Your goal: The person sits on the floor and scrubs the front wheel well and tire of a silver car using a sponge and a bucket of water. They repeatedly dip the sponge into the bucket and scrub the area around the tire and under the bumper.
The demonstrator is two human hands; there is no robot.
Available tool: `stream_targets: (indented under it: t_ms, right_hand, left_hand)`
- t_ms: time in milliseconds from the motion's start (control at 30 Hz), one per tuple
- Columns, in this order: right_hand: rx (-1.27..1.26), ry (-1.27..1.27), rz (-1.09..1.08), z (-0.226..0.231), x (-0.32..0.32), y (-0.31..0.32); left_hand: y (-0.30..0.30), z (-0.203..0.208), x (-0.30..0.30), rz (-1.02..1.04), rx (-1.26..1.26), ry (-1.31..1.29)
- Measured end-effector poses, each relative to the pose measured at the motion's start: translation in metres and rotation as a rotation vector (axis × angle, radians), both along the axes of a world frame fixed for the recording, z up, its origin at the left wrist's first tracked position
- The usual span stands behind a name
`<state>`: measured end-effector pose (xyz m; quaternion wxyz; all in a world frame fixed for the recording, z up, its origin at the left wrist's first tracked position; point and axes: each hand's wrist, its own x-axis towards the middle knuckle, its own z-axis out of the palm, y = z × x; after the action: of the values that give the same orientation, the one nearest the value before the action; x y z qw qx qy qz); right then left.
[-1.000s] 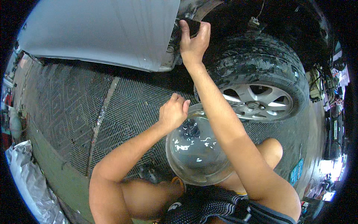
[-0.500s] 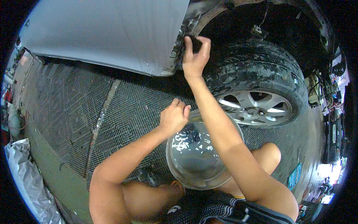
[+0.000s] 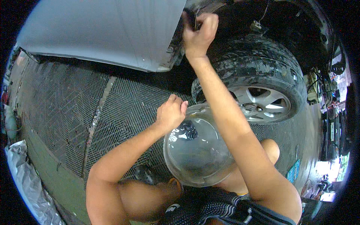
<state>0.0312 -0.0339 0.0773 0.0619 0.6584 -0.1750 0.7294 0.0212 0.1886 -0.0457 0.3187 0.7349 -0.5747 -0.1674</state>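
My right hand (image 3: 201, 35) is raised to the rear edge of the silver-grey car panel (image 3: 112, 33), at the opening of the dark wheel arch (image 3: 240, 15). Its thumb points up along the edge and its fingers are bent round; whatever lies between them is hidden in shadow. Lower down, my left hand (image 3: 171, 112) is closed with curled fingers beside the upper left rim of a clear round basin (image 3: 168, 165). What that hand holds, if anything, does not show. Water fills the basin, and a dark patch shows at its far side.
Close on the right stands a dirty tyre (image 3: 258, 56) with a silver spoked rim (image 3: 258, 103). Ribbed dark matting (image 3: 127, 108) covers the floor, crossed by a pale strip (image 3: 96, 120). Crumpled silver sheeting (image 3: 30, 187) lies at lower left. Car parts (image 3: 317, 88) hang at far right.
My right hand has moved up along the panel edge, deeper toward the wheel arch, and its fingers are curled tighter. My left hand stays beside the basin. The whole view has shifted slightly.
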Motion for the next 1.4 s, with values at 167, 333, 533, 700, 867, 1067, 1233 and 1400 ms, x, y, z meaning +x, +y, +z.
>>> stream_targets:
  t_ms: [167,333,533,700,867,1067,1233,1400]
  right_hand:
    - [0.156,0.001,0.053,-0.036,0.001,0.016]
    - [0.200,-0.069,0.050,-0.041,0.013,0.018]
    - [0.544,-0.077,0.156,-0.093,0.010,0.041]
    - [0.439,-0.049,0.249,-0.049,0.000,0.035]
    - [0.252,-0.098,0.237,-0.033,0.006,0.036]
    - [0.435,-0.033,0.162,-0.071,0.019,0.048]
    - [0.421,-0.022,0.174,-0.054,0.018,0.043]
    - [0.266,0.049,0.142,-0.058,0.007,0.036]
  left_hand:
    - [0.000,-0.008,0.000,0.009,-0.021,-0.060]
    - [0.000,-0.003,0.003,-0.015,-0.020,-0.061]
    - [-0.004,-0.010,0.002,-0.005,-0.064,-0.109]
    - [-0.002,-0.003,0.002,-0.017,-0.006,-0.090]
    - [-0.004,-0.007,0.005,-0.022,-0.031,-0.082]
    - [-0.005,-0.001,0.003,-0.005,-0.004,-0.061]
    - [-0.006,0.000,0.007,-0.009,0.042,-0.069]
    - [-0.003,-0.003,0.003,-0.008,0.038,-0.048]
